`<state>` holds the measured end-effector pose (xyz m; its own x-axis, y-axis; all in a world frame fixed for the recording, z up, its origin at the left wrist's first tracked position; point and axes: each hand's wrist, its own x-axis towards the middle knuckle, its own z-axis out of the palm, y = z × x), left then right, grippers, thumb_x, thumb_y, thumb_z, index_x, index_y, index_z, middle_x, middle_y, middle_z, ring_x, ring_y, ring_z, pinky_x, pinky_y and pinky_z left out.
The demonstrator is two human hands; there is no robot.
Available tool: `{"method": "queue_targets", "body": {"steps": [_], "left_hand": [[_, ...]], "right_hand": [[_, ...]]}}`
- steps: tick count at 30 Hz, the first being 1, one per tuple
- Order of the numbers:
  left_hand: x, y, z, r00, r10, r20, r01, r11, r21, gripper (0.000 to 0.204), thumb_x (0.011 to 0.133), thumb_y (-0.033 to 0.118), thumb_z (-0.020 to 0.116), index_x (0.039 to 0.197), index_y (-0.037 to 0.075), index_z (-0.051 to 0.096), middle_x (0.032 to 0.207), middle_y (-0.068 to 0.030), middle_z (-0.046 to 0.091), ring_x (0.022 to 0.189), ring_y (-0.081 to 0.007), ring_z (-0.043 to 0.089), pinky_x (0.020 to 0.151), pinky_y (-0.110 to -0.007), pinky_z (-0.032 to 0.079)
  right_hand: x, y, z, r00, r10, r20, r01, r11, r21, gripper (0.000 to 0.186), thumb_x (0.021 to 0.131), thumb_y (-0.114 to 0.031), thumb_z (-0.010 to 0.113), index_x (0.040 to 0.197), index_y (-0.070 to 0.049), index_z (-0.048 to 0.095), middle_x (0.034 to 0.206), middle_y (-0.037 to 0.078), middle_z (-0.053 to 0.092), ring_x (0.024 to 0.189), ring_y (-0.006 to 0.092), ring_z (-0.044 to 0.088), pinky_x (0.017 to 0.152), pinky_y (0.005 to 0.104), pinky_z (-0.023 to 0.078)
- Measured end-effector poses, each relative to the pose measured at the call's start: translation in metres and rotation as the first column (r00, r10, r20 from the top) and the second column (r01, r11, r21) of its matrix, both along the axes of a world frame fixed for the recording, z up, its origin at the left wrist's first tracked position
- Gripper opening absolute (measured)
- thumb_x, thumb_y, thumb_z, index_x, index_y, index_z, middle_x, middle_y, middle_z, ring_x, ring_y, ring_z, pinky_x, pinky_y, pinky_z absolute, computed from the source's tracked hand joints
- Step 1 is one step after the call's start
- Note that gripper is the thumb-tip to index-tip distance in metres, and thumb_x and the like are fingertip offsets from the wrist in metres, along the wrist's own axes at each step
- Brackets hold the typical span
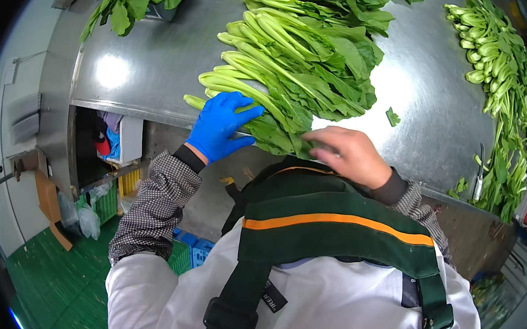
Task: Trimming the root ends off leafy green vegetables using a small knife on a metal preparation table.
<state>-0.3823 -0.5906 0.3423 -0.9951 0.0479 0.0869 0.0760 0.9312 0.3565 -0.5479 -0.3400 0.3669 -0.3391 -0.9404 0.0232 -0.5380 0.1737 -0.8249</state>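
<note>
A row of leafy greens (274, 80) with pale green stalks lies across the steel table, stalks to the left and leaves to the right. At the nearest bunch, my left hand (218, 127) in a blue glove rests on the stalks, its thumb and fingers spread apart. My bare right hand (352, 155) is at the leaf tips of that same bunch, close to the table's near edge. Its fingers are stretched out, slightly blurred, with thumb and fingers apart. Part of the nearest stalks is hidden under the glove.
More greens (497, 69) are piled along the table's right side, with a knife (478, 174) beside them. Further leaves (131, 8) lie at the far left. A leaf scrap (393, 117) sits on the steel table (144, 68). Below stands a white bin (131, 140).
</note>
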Motion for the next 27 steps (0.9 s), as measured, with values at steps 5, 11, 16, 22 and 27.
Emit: {"method": "queue_targets", "body": {"steps": [5, 11, 16, 22, 27], "left_hand": [[-0.004, -0.009, -0.03, 1.0, 0.026, -0.016, -0.024, 0.995, 0.1, 0.034, 0.077, 0.015, 0.071, 0.11, 0.014, 0.067, 0.107, -0.0061, 0.063, 0.103, -0.028, 0.059, 0.09, -0.04, 0.046], [-0.016, -0.012, -0.041, 0.96, 0.276, 0.054, -0.265, 0.822, 0.504, 0.015, 0.084, 0.018, 0.069, 0.097, 0.01, 0.07, 0.09, -0.0073, 0.067, 0.086, -0.0241, 0.063, 0.078, -0.034, 0.05], [-0.018, -0.014, -0.04, 0.93, 0.352, 0.109, -0.356, 0.781, 0.513, 0.019, 0.085, 0.023, 0.069, 0.095, 0.007, 0.07, 0.089, -0.0095, 0.067, 0.082, -0.0242, 0.064, 0.075, -0.034, 0.051], [-0.019, -0.016, -0.042, 0.898, 0.401, 0.182, -0.431, 0.716, 0.55, 0.018, 0.088, 0.018, 0.068, 0.098, 0.004, 0.071, 0.093, -0.0085, 0.068, 0.084, -0.0162, 0.065, 0.077, -0.029, 0.05], [-0.02, -0.01, -0.034, 0.927, 0.364, 0.097, -0.327, 0.652, 0.684, 0.034, 0.085, 0.018, 0.07, 0.117, 0.008, 0.065, 0.107, -0.0067, 0.066, 0.099, -0.0192, 0.063, 0.087, -0.032, 0.048]], "right_hand": [[-0.009, -0.011, -0.046, 0.969, 0.035, -0.243, -0.001, 0.99, 0.139, 0.027, 0.087, -0.027, 0.061, 0.11, -0.011, 0.064, 0.091, 0.015, 0.068, 0.08, 0.0336, 0.065, 0.068, 0.0431, 0.052], [-0.022, -0.009, -0.041, 0.986, -0.082, -0.144, 0.121, 0.95, 0.287, 0.027, 0.089, -0.028, 0.06, 0.111, -0.012, 0.062, 0.08, 0.016, 0.067, 0.074, 0.035, 0.064, 0.066, 0.0444, 0.05], [-0.017, -0.022, -0.026, 0.944, -0.285, 0.166, 0.248, 0.945, 0.213, 0.03, 0.088, -0.031, 0.064, 0.109, -0.01, 0.063, 0.074, 0.012, 0.065, 0.067, 0.0307, 0.063, 0.063, 0.0413, 0.049], [-0.009, -0.048, -0.036, 0.973, -0.166, -0.163, 0.158, 0.986, -0.059, 0.026, 0.086, -0.026, 0.066, 0.1, -0.005, 0.065, 0.079, 0.014, 0.062, 0.076, 0.0279, 0.062, 0.068, 0.0392, 0.048], [-0.02, -0.052, -0.06, 0.768, -0.284, 0.575, 0.275, 0.956, 0.104, 0.02, 0.091, -0.015, 0.062, 0.095, 0.004, 0.065, 0.08, 0.004, 0.066, 0.074, 0.0078, 0.055, 0.069, 0.0241, 0.045]]}}
